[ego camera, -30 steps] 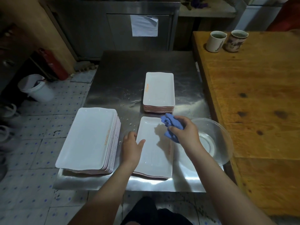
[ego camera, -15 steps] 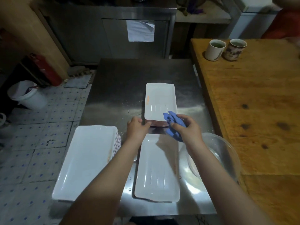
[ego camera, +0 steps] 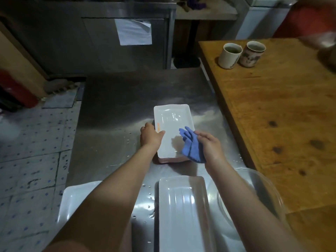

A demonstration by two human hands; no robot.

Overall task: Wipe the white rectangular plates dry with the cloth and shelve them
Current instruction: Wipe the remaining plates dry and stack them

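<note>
Nearest, one plate (ego camera: 183,211) is laid on the steel table (ego camera: 112,124) between a plate stack (ego camera: 72,202) and a glass bowl (ego camera: 254,193). Beyond, the second stack (ego camera: 171,160) is now reached further over than before: its top plate (ego camera: 172,120) is gripped at the left edge by the left hand (ego camera: 151,138), and the blue cloth (ego camera: 192,148) is clutched over it in the right hand (ego camera: 209,146). Farthest, a white cup (ego camera: 230,55) and a patterned cup (ego camera: 251,53) are stood on the wooden table (ego camera: 272,106).
</note>
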